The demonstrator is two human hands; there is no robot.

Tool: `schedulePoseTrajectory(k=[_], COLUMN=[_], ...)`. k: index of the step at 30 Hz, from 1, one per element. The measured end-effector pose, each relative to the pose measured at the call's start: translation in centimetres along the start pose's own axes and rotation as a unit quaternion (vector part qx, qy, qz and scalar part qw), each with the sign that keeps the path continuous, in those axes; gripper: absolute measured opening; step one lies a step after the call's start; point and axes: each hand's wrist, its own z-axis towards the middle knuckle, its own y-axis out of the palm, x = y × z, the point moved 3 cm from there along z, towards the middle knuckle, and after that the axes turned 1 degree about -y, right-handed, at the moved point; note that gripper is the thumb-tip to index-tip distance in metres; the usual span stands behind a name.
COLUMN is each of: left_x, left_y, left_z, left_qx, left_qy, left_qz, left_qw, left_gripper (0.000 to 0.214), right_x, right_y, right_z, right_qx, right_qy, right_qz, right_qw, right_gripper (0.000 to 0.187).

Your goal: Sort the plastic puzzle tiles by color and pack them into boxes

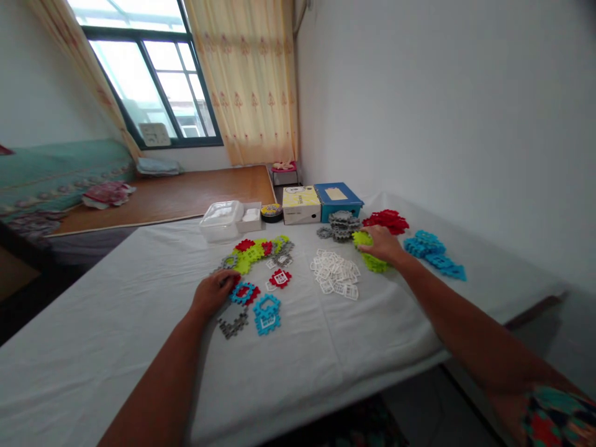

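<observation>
My right hand (380, 243) is closed around lime-green notched plastic tiles (375, 264) at the right of the table. My left hand (215, 290) rests on the cloth with its fingers curled; what they may hold is hidden. Just right of it are a blue notched frame (242, 292) and red pieces. Nearer me are grey notched pieces (233, 323) and blue tiles (267, 315), one with a white insert. Beyond the left hand lies a mixed heap of green, red and grey tiles (249, 253). A red tile with a white insert (280, 278) lies between the hands.
White lattice inserts (334, 273) are heaped mid-table. Grey tiles (344, 225), red tiles (387, 220) and blue tiles (433, 251) form piles at the right. A clear plastic box (221, 220), a round tin (272, 213), a yellow box (301, 205) and a blue box (338, 198) line the back.
</observation>
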Motion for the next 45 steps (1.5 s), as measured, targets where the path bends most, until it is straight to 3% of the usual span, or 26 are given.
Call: schedulePoseTrajectory(k=[3, 6, 8, 11, 14, 19, 23, 26, 31, 37, 42, 45], left_x=[0.4, 0.8, 0.9, 1.1, 1.5, 1.5, 0.5, -0.1, -0.2, 0.0, 0.0, 0.0], left_y=[-0.1, -0.1, -0.1, 0.0, -0.1, -0.9, -1.1, -0.8, -0.3, -0.4, -0.3, -0.2], left_z=[-0.1, -0.3, -0.3, -0.5, -0.7, -0.9, -0.8, -0.7, -0.6, -0.6, -0.6, -0.6], left_qx=[0.002, -0.003, 0.003, 0.012, 0.024, 0.064, 0.097, 0.109, 0.094, 0.068, 0.058, 0.057], left_qy=[-0.001, 0.002, 0.002, 0.012, 0.016, -0.02, -0.025, -0.024, -0.038, -0.026, -0.016, -0.015], left_qz=[0.011, 0.016, 0.017, 0.009, -0.003, -0.014, -0.005, -0.011, -0.035, -0.035, -0.025, -0.019], left_qw=[1.0, 1.0, 1.0, 1.0, 1.0, 0.998, 0.995, 0.994, 0.994, 0.997, 0.998, 0.998], left_gripper=[0.033, 0.032, 0.031, 0.03, 0.03, 0.032, 0.031, 0.031, 0.031, 0.034, 0.037, 0.036], right_x=[1.7, -0.1, -3.2, -9.4, -15.5, -23.3, -26.7, -28.0, -28.8, -25.9, -23.4, -23.1], right_y=[0.0, -0.4, -0.3, 0.8, 2.5, 4.5, 5.3, 5.8, 4.7, 1.9, 2.3, 3.1], right_z=[0.3, 0.4, 0.3, -0.3, -0.4, 2.7, 6.3, 7.2, 5.9, 3.9, 0.4, -1.4], right_qx=[-0.023, 0.013, 0.028, -0.005, -0.051, -0.069, -0.079, -0.107, -0.095, -0.047, -0.162, -0.159], right_qy=[0.02, -0.023, -0.102, -0.245, -0.318, -0.337, -0.27, -0.25, -0.332, -0.318, -0.319, -0.326], right_qz=[-0.028, -0.018, 0.017, 0.094, 0.146, 0.15, 0.129, 0.111, 0.172, 0.179, 0.156, 0.145], right_qw=[0.999, 0.999, 0.994, 0.965, 0.935, 0.927, 0.951, 0.956, 0.923, 0.93, 0.921, 0.921], right_gripper=[0.057, 0.054, 0.047, 0.04, 0.04, 0.045, 0.044, 0.046, 0.047, 0.027, 0.022, 0.033])
